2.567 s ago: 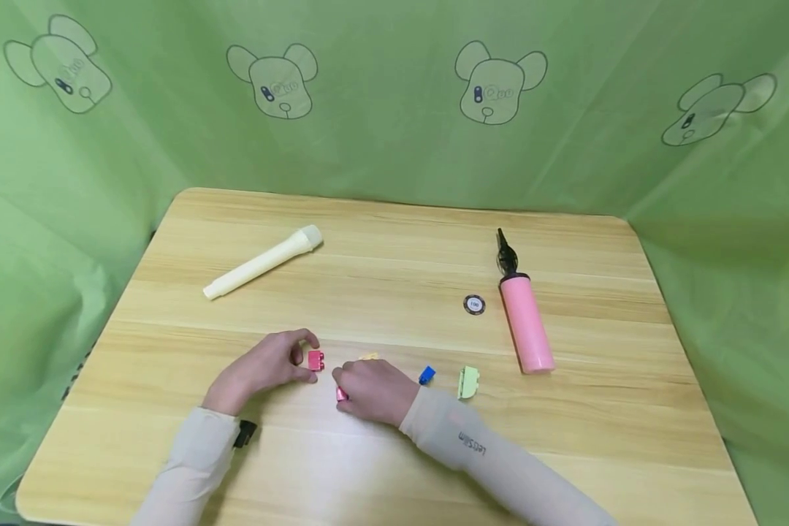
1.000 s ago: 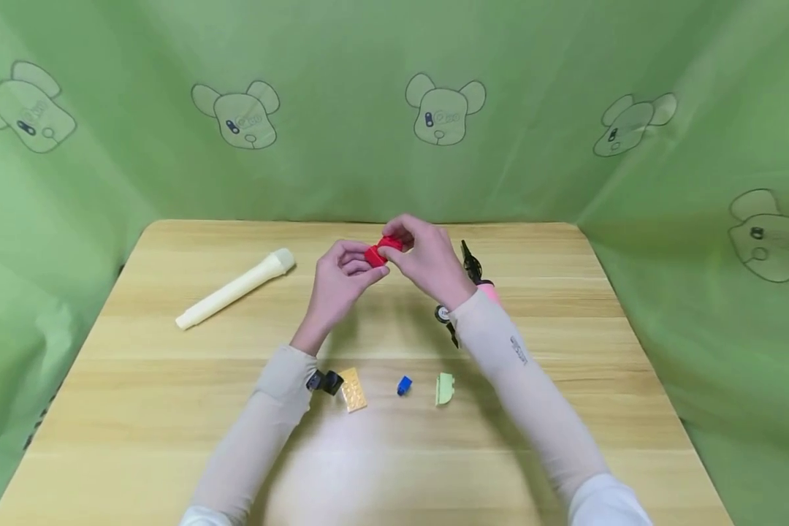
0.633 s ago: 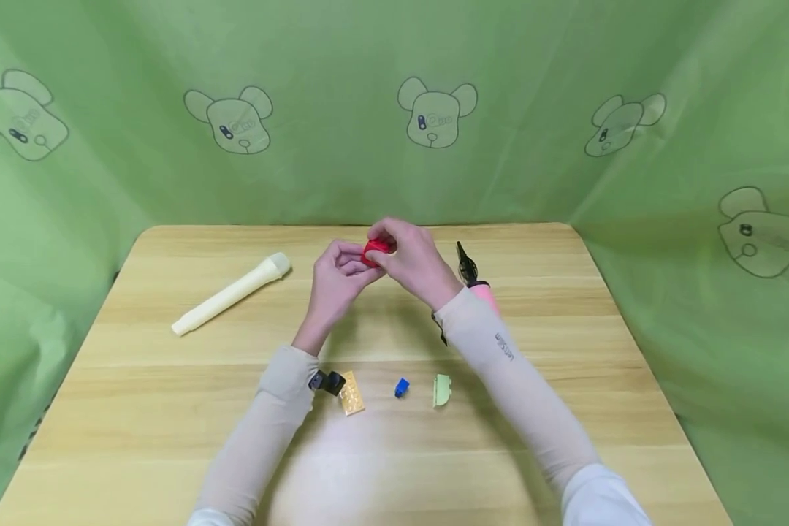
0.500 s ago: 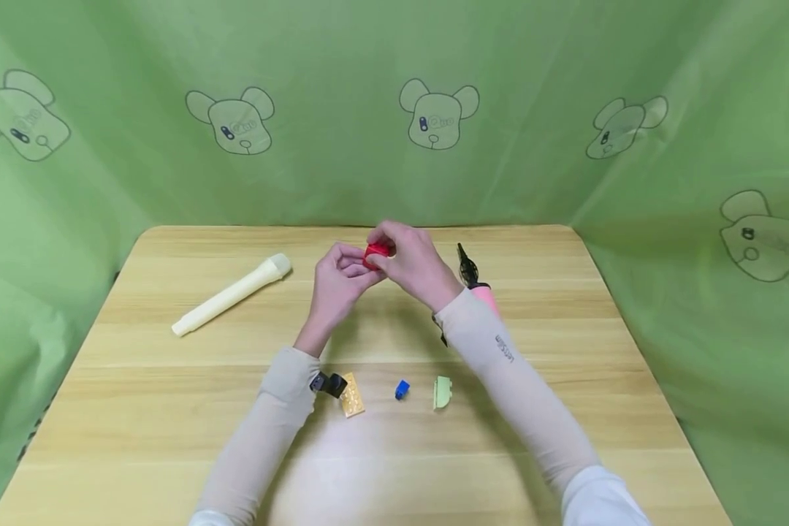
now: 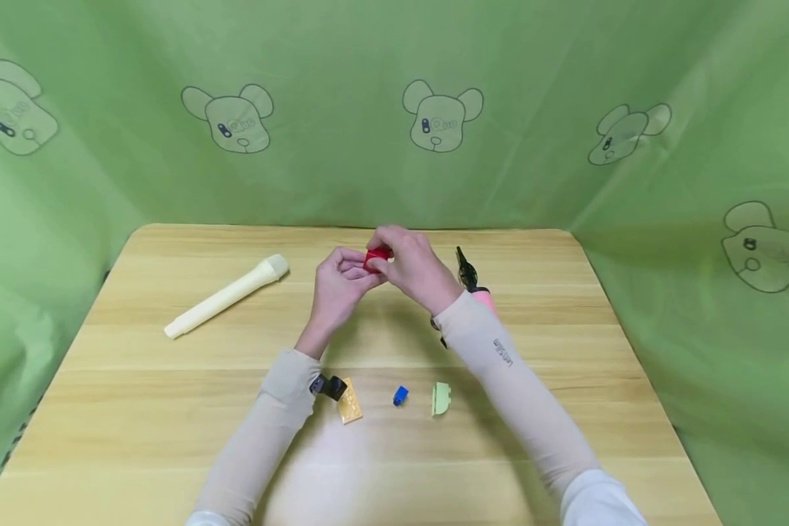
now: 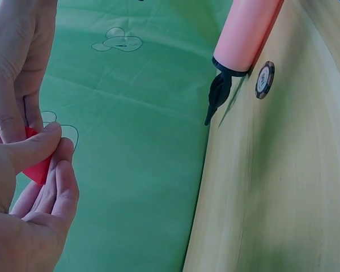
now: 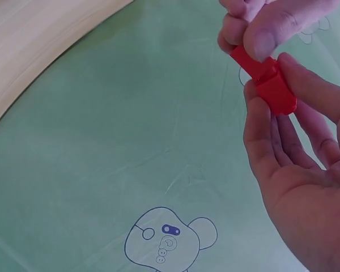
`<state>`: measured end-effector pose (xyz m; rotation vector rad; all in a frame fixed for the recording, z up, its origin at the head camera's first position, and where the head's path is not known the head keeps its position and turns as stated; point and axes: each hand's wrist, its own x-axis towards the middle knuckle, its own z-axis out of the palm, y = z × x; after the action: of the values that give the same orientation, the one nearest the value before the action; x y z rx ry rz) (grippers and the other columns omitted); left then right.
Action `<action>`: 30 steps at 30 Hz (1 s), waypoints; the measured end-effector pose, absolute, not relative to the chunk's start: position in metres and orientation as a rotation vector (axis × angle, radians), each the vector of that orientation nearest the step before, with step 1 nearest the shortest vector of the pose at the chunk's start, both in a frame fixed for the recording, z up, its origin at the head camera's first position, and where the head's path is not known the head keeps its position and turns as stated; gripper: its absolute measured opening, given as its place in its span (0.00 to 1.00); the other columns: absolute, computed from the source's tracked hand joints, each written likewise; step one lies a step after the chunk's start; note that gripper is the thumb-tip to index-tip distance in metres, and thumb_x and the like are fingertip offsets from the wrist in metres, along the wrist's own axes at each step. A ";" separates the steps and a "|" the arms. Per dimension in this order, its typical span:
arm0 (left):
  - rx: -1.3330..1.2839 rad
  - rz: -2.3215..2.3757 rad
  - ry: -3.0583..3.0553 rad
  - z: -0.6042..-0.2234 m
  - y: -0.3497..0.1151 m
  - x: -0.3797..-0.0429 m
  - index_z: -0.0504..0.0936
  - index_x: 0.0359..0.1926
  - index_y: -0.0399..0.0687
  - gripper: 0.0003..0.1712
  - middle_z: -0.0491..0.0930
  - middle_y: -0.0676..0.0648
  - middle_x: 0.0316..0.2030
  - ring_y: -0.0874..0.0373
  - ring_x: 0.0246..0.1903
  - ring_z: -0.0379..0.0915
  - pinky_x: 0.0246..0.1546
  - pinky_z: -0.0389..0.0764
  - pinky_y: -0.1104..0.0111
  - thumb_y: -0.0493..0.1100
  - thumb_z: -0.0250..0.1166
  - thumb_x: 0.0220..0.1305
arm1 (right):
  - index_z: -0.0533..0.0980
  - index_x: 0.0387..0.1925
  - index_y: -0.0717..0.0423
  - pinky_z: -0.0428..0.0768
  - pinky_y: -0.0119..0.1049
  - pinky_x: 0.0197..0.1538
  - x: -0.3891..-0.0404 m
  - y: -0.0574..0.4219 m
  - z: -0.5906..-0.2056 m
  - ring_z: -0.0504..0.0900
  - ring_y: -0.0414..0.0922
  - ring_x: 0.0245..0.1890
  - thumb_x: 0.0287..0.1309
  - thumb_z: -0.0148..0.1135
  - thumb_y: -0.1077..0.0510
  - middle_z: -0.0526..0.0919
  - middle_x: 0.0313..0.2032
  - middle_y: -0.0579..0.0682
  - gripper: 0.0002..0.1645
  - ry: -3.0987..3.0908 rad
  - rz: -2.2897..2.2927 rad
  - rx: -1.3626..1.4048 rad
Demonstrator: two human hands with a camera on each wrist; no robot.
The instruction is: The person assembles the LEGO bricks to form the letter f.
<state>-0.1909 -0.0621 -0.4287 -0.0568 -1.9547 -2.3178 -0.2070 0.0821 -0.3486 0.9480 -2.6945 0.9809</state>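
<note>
Two red toy building bricks are held up over the far part of the table, one against the other. My left hand [image 5: 337, 287] pinches one red brick [image 7: 247, 61] between thumb and fingers. With thumb and fingertips my right hand [image 5: 419, 267] grips the other red brick [image 7: 276, 93]. In the right wrist view the two bricks touch at a slight angle; whether they are fully pressed together I cannot tell. Fingers cover much of both. Below the hands lie a yellow-orange studded plate [image 5: 351, 406], a small blue brick [image 5: 400, 395] and a light green brick [image 5: 441, 399].
A cream microphone-shaped stick [image 5: 226, 296] lies at the left. To the right is a pink hand pump [image 6: 246, 37] with a black nozzle, and a round chip [image 6: 264, 80] beside it. Green cloth [image 5: 342, 175] surrounds the wooden table [image 5: 138, 424].
Both hands have risen from the table with the red bricks and brought them together. Over the last second the bricks have drawn closer; the hands have barely moved since half a second ago.
</note>
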 end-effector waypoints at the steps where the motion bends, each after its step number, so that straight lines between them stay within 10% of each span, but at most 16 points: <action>1: -0.049 -2.321 -1.947 -0.429 -0.062 -0.191 0.76 0.44 0.36 0.22 0.85 0.39 0.37 0.57 0.35 0.85 0.42 0.87 0.65 0.27 0.76 0.49 | 0.80 0.37 0.60 0.84 0.33 0.42 -0.208 0.082 -0.350 0.83 0.47 0.37 0.56 0.72 0.67 0.83 0.36 0.52 0.09 -2.693 0.978 0.948; 30: -0.024 -2.262 -1.896 -0.436 -0.050 -0.188 0.77 0.41 0.34 0.20 0.85 0.36 0.35 0.62 0.31 0.85 0.39 0.87 0.66 0.26 0.76 0.49 | 0.80 0.37 0.61 0.85 0.35 0.43 -0.206 0.090 -0.365 0.84 0.47 0.37 0.55 0.72 0.67 0.85 0.36 0.53 0.09 -2.620 1.002 0.963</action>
<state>-0.1882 -0.0499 -0.4358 -0.0235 -1.8960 -2.2624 -0.2058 0.0899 -0.3647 0.9632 -2.6205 1.0023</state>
